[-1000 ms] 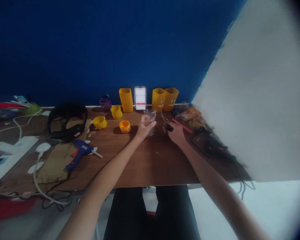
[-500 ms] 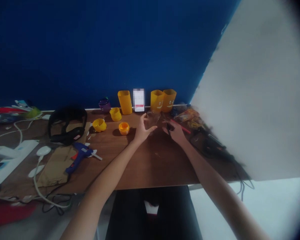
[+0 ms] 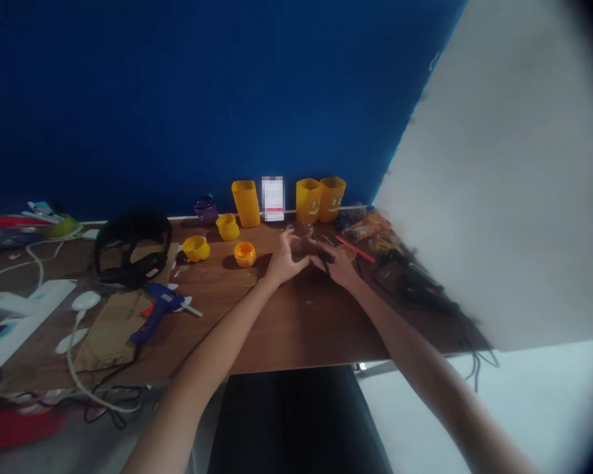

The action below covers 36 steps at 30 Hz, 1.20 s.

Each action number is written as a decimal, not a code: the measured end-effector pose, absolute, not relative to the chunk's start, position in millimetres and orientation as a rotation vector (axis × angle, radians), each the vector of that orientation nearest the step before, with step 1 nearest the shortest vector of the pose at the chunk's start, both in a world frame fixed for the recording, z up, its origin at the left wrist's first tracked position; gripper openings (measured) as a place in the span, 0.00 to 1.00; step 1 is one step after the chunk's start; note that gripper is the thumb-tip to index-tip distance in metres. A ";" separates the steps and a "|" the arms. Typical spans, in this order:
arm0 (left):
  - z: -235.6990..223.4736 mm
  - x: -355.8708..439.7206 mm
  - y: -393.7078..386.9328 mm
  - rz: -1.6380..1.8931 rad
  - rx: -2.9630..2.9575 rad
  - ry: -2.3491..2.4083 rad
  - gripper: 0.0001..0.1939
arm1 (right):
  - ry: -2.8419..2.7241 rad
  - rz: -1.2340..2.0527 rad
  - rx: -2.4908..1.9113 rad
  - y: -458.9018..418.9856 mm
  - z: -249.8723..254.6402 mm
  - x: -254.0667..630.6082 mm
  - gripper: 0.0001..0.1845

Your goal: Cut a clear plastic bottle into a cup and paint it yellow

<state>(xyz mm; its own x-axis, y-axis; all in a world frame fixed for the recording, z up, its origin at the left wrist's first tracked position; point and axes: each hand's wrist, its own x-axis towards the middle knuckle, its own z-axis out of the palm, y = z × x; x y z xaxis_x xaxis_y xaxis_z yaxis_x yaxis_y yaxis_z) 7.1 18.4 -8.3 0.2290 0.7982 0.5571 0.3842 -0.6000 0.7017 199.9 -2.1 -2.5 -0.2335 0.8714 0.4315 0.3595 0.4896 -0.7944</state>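
Dark blue wall (image 3: 227, 85) fills the upper part of the frame, behind a brown tabletop (image 3: 286, 329). From my remote station I locate the clear cup (image 3: 304, 232) near the centre of the frame, forward of the forearms. I read its rim as facing upward; the lower body is dim and partly hidden, so I cannot fix the tilt of its long axis. I see the left hand (image 3: 282, 263) curved around the cup, fingers at the far left side and thumb toward the near side, clamped on it. My view shows the right hand (image 3: 340, 266) just beside it, with fingertips together on a dark slim tool (image 3: 323, 257). The tool's long axis runs from upper left to lower right; blur prevents me from identifying its working end. Right of that hand, I note a red stick (image 3: 356, 249) lying slantwise. Left of centre I register an orange jar (image 3: 245, 254), open at the top. Behind the hands, a lit screen (image 3: 273, 199) stands upright near the wall. At the lower left I log a blue glue gun (image 3: 158, 311), its pale stick pointing toward the lower right.
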 end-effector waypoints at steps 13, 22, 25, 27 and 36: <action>-5.8 0.6 21.5 1.509 2.196 1.636 0.37 | -1.662 0.568 -1.312 -6.9 -3.6 194.6 0.25; -1.3 1.8 15.2 1.256 2.505 1.737 0.29 | -1.636 0.628 -1.321 -5.3 -7.9 192.6 0.21; -2.5 1.7 14.9 1.237 2.564 1.689 0.28 | -1.651 0.591 -1.312 -5.9 -3.9 194.9 0.18; -2.8 1.8 15.0 1.227 2.571 1.663 0.28 | -1.659 0.556 -1.320 -7.3 0.3 196.6 0.17; -0.4 3.0 16.4 1.235 2.509 1.699 0.27 | -1.725 0.483 -1.334 -14.0 15.0 199.8 0.15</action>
<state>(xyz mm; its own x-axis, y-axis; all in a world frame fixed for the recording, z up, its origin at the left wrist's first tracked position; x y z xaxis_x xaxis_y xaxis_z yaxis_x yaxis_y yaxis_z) 3.0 16.4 -0.4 0.1793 0.7437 0.6440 0.8422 -0.4544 0.2902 199.8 -14.0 15.0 -0.0393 0.9155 0.4004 0.5744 0.3486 -0.7406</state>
